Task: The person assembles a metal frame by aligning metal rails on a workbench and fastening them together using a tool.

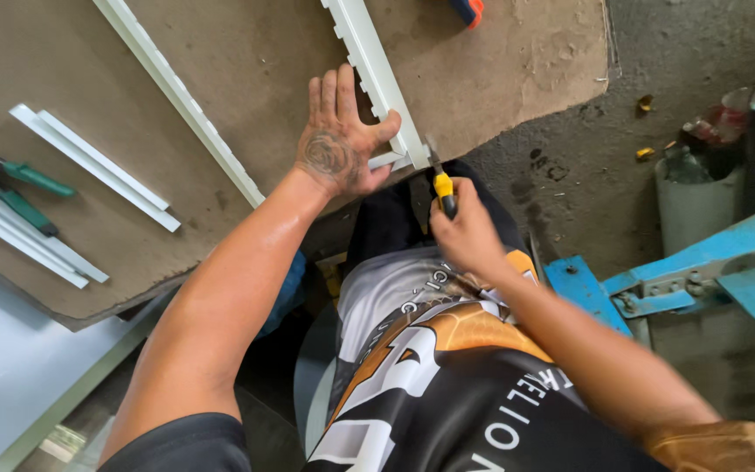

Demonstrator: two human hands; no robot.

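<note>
My left hand (341, 140) presses flat on the near end of a white notched metal profile (377, 74) that lies across a brown board (255, 61). My right hand (467, 236) grips a tool with a yellow and black handle (443, 190). Its metal tip touches the profile's end at the board's edge. A second long white strip (176, 92) lies to the left of my left hand.
Short white strips (93, 166) and green-handled pliers (24, 188) lie at the board's left. A blue metal frame (709, 275) and a white cylinder (696, 205) stand on the concrete floor to the right. An orange and blue object (467, 10) sits at the top edge.
</note>
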